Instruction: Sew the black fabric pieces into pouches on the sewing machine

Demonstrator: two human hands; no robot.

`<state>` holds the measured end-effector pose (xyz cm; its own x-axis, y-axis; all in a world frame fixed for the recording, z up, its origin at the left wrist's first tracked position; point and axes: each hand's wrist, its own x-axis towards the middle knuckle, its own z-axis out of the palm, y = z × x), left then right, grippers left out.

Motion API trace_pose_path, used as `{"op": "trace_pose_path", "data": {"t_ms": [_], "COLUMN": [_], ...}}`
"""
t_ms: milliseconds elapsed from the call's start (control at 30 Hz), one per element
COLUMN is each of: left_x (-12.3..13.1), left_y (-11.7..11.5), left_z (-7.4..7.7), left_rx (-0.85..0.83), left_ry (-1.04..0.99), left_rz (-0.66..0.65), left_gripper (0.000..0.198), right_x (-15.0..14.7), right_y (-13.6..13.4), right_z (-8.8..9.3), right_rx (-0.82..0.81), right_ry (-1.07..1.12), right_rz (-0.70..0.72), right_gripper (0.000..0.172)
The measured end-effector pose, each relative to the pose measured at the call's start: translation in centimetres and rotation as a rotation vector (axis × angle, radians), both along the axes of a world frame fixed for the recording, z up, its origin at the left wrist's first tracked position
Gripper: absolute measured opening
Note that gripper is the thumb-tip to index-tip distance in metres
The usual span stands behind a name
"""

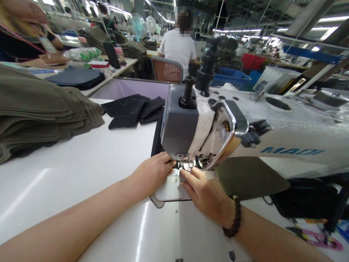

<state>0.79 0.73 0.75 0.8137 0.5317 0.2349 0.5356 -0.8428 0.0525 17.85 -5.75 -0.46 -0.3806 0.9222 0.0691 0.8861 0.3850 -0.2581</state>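
Both my hands meet under the head of a white sewing machine (218, 123). My left hand (154, 173) reaches in from the left, its fingertips pinched together right at the presser foot (185, 165). My right hand (203, 191), with a dark bead bracelet at the wrist, has its fingers curled close to the needle area over the metal needle plate (170, 191). What either hand holds is hidden or too small to name. A dark fabric piece (157, 140) lies behind the machine head.
A tall stack of olive fabric pieces (40, 109) lies on the white table (68, 171) at left. Black fabric pieces (131, 109) lie farther back. An olive piece (251, 178) lies right of the needle. A person in a white shirt (178, 47) sits ahead on a chair.
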Motion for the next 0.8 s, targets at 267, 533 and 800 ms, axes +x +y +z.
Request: {"op": "trace_pose_path", "data": {"t_ms": [267,533,800], "left_x": [-0.04,-0.29,-0.78], "left_y": [0.02,-0.04,-0.38], "left_z": [0.05,-0.65,-0.76], "left_rx": [0.029,-0.008,-0.021], "left_ry": [-0.023,0.001,0.057], "left_rz": [-0.001,0.017,0.038], "left_gripper": [0.008,0.009,0.013], "right_x": [0.01,0.19,0.29], "right_y": [-0.02,0.01,-0.05], "right_z": [0.27,0.28,-0.07], "right_rx": [0.0,0.031,0.051], "right_ry": [-0.014,0.016,0.038], "right_rz": [-0.002,0.029,0.045], "right_gripper": [0.021,0.019,0.022]}}
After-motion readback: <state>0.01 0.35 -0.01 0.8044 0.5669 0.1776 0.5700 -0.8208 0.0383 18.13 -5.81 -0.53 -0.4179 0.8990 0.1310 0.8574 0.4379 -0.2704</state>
